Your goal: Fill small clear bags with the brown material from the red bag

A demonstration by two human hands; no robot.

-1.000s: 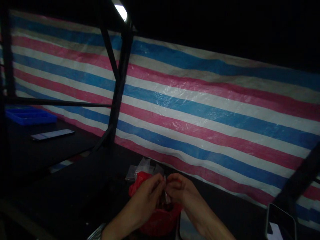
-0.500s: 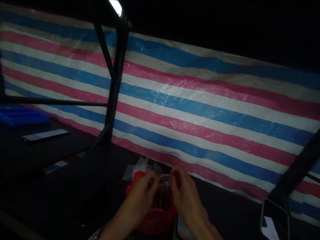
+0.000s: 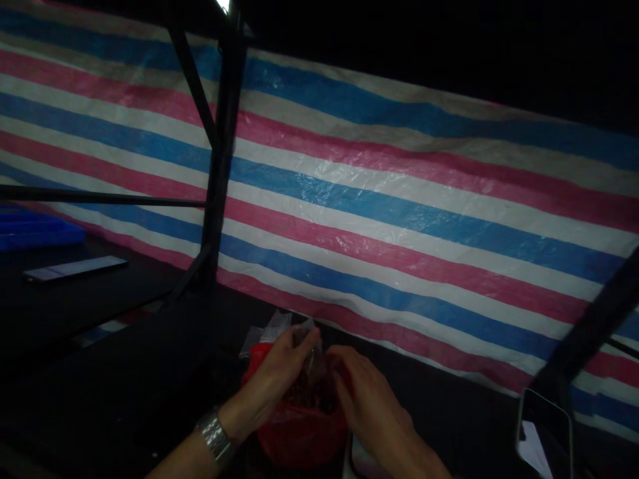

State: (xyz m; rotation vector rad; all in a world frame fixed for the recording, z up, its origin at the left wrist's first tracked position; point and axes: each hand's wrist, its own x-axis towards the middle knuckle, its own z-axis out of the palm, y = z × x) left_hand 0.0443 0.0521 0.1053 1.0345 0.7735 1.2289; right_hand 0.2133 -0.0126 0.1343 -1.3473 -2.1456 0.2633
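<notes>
My left hand [image 3: 288,359] pinches a small clear plastic bag [image 3: 315,362] over a red plastic bag [image 3: 299,436]. Small dark pieces [image 3: 307,394] fill the open red bag; their kind is too dim to make out. At the red bag's right side is my right hand [image 3: 362,386], its fingers curled in toward the opening. Whether those fingertips hold anything is hidden. More clear plastic bags [image 3: 275,326] lie at the red bag's far left edge. A metal watch [image 3: 215,436] circles my left wrist.
A phone [image 3: 74,267] lies on the dark surface at left, near a blue tray [image 3: 42,229]. Another phone-like device [image 3: 544,432] stands at the right. A black metal frame [image 3: 219,159] rises before a striped plastic sheet [image 3: 399,219]. A pale-edged device [image 3: 367,459] lies under my right forearm.
Both hands held the clear bag's edge before. Now my left hand has it raised and tilted, while my right hand has dropped toward the red bag's opening. The view has shifted slightly.
</notes>
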